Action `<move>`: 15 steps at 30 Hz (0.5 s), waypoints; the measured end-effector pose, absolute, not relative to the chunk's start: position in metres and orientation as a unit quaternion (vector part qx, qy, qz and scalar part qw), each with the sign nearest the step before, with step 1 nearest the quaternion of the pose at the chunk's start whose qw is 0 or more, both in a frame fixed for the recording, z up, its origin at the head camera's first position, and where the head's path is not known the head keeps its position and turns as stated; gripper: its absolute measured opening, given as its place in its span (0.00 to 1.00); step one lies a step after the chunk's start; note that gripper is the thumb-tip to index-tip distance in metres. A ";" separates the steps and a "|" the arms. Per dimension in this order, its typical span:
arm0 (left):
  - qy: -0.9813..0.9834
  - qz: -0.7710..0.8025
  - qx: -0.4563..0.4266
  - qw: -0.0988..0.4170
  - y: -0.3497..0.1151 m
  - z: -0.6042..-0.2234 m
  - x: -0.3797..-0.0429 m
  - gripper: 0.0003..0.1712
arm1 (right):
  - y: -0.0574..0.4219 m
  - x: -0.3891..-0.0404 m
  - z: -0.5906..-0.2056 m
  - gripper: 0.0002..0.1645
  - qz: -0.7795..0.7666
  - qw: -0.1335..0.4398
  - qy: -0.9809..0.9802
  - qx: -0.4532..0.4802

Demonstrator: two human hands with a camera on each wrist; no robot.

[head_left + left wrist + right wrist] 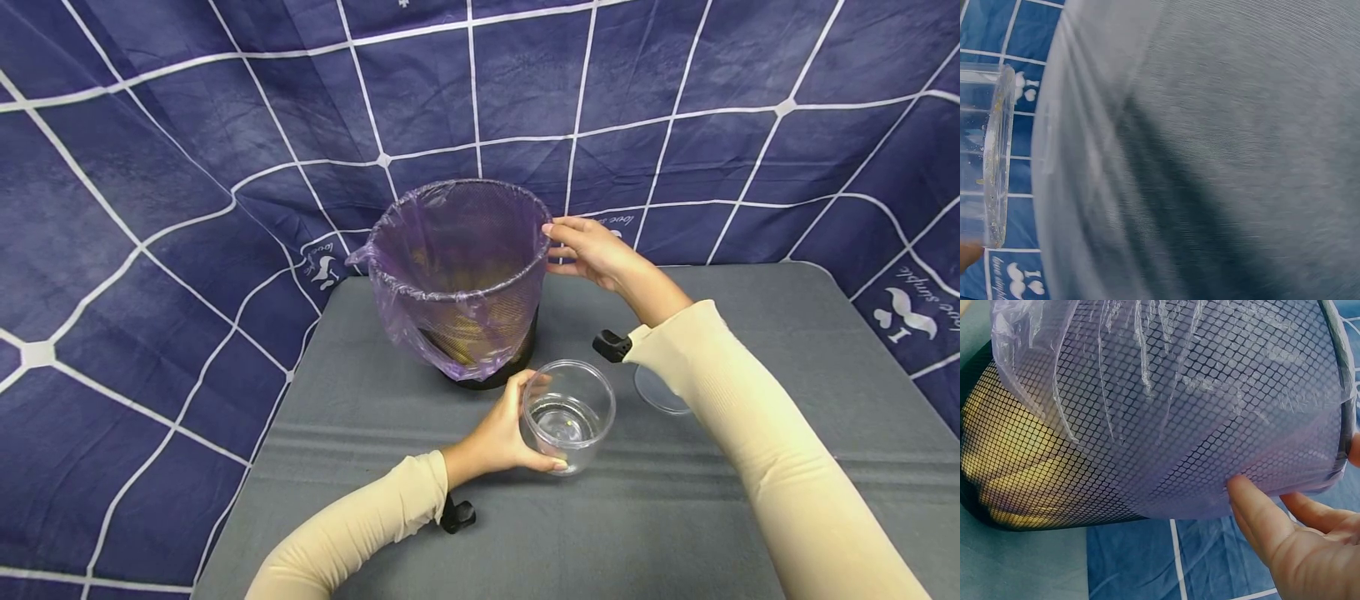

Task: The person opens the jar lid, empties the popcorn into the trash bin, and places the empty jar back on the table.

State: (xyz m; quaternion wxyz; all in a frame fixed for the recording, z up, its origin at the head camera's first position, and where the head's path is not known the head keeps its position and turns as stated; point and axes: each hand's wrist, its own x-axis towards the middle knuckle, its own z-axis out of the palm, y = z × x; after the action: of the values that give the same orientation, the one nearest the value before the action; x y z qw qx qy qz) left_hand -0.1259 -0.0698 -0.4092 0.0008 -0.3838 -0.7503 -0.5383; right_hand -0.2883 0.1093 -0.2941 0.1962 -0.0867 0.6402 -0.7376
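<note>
My left hand [501, 432] grips a clear plastic tub [567, 417] around its side, thumb at the near side and fingers behind. The tub's rim faces up, with small wet-looking specks on it in the left wrist view. Beyond it stands a black mesh wastebasket [525, 354], lined with a purple plastic bag [480, 329] folded over its rim. My right hand [592, 250] holds the basket's right rim, its thumb at the edge and fingers against the outer side. Something yellow [1016, 444] shows through the mesh low in the basket.
A clear round lid [660, 390] lies on the grey cloth-covered table [345, 500], partly hidden by my right sleeve. Blue gridded curtain [675, 75] surrounds the back and sides. Black wrist mounts stick out from both cuffs.
</note>
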 end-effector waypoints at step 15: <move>-0.779 -0.531 -0.331 -0.046 -0.070 -0.446 -0.123 0.59 | 0.109 -0.288 -0.294 0.34 -0.737 0.196 0.641 -0.082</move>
State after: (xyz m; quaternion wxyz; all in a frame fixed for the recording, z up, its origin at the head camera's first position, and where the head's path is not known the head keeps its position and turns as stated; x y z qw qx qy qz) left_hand -0.1232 -0.0698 -0.4457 -0.0456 -0.3315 -0.7787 -0.5307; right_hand -0.2878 0.1089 -0.2940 0.1961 -0.0816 0.6413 -0.7373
